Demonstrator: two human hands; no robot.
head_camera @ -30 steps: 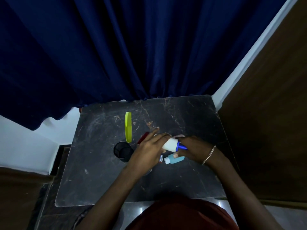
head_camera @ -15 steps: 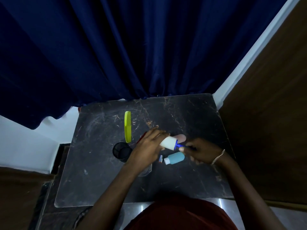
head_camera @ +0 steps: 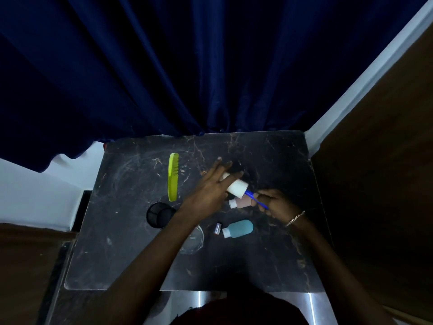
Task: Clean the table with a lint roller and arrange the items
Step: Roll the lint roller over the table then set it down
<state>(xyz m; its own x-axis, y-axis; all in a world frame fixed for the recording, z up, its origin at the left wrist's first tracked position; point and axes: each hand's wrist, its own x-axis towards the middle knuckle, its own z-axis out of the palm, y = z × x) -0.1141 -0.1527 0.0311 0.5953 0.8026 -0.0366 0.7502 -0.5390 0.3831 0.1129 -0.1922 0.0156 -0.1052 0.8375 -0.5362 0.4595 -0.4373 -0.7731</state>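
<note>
A lint roller (head_camera: 237, 188) with a white roll and thin blue handle lies tilted above the middle of the dark marble table (head_camera: 269, 254). My right hand (head_camera: 275, 204) grips the blue handle. My left hand (head_camera: 212, 187) lies over the white roll with fingers spread across it. Just under the roller rests a small pink bottle (head_camera: 241, 202) with a white cap. A blue bottle (head_camera: 239, 228) and a tiny silver tube (head_camera: 218, 228) lie nearer to me. A yellow-green comb (head_camera: 173, 176) lies to the left.
A black mesh cup (head_camera: 160, 214) stands left of my left forearm. A clear glass bowl (head_camera: 193, 240) shows partly under that forearm. A dark blue curtain (head_camera: 187, 66) hangs at the table's far edge. A brown wall (head_camera: 375, 184) borders the right side.
Both hands have lifted the lint roller farther from me and tilted it. The pink bottle now shows under it, and the blue bottle and silver tube lie uncovered.
</note>
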